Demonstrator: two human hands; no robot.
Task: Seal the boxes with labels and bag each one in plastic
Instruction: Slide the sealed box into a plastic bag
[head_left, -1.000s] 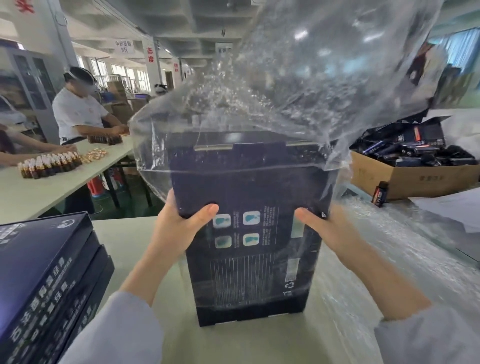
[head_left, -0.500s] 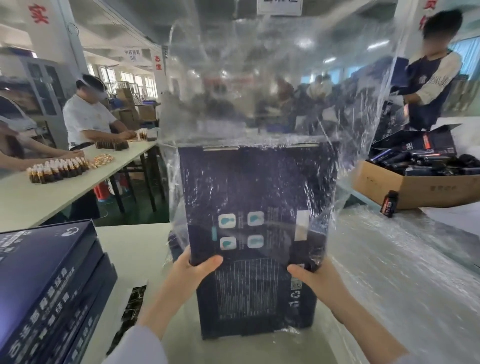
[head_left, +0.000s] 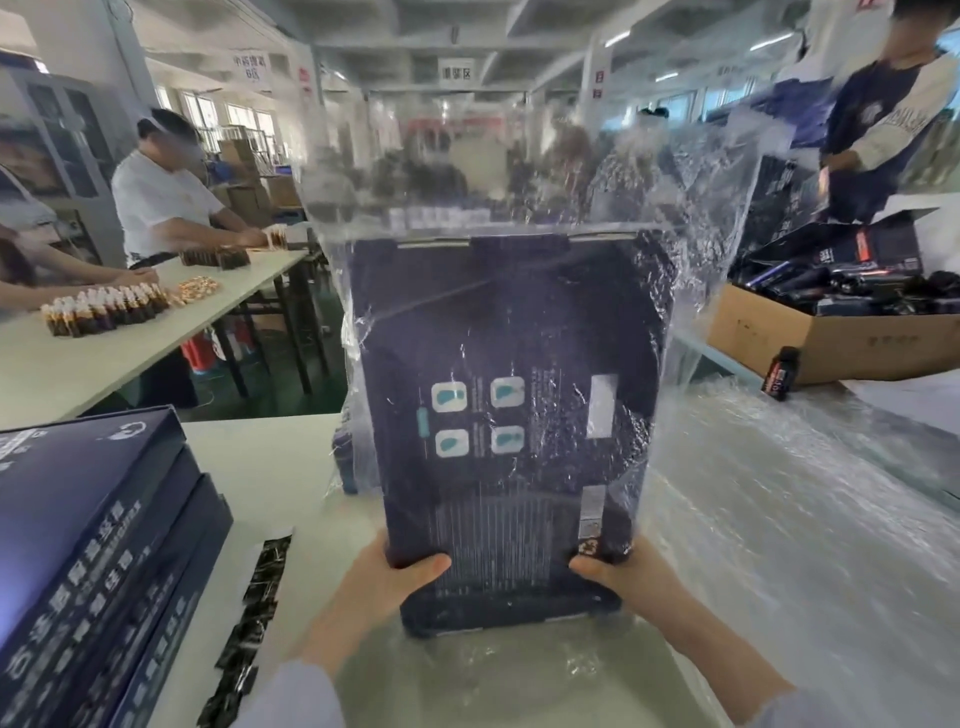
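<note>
A dark navy box (head_left: 509, 415) stands upright on the table in front of me, its printed back facing me. A clear plastic bag (head_left: 519, 171) covers its top and most of its height and rises loosely above it. My left hand (head_left: 384, 577) grips the box's lower left edge, thumb on the front face. My right hand (head_left: 618, 571) grips the lower right edge together with the bag's rim. The box's bottom strip is bare of plastic.
A stack of navy boxes (head_left: 88, 545) lies at the left. A strip of dark labels (head_left: 249, 623) lies beside it. Loose plastic sheeting (head_left: 779, 519) covers the table at the right. A cardboard carton (head_left: 831, 332) of dark items and a small bottle (head_left: 779, 371) sit beyond. People work at nearby tables.
Both hands have slid down the box's sides from the middle to near its bottom, drawing the bag further down over the box.
</note>
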